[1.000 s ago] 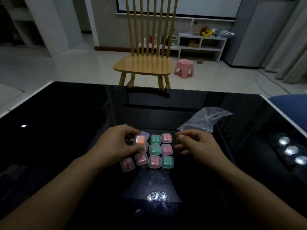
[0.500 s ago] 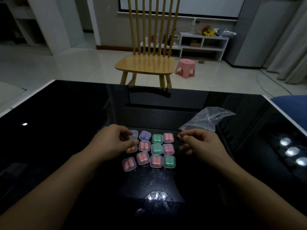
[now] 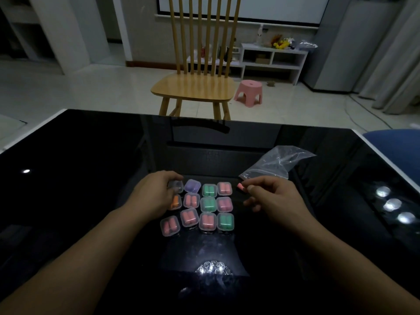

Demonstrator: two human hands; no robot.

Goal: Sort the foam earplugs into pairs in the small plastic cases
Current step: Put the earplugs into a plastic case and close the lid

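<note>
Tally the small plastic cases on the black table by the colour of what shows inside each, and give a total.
Pink or salmon: 6, e.g. the case at the far right
Green: 3, e.g.
Purple: 1
Orange: 1, partly behind the left hand
Clear, contents not discernible: 1
Total: 12 cases

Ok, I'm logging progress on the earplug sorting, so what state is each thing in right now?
Left hand: grips the clear case at the far left corner of the group.
Right hand: pinches one pink earplug above the table.
Purple case: shut.
Green cases: shut, filled.
Pink cases: shut, filled.
Orange case: partly hidden by the left hand.
Plastic bag: lying crumpled, looks empty.
</note>
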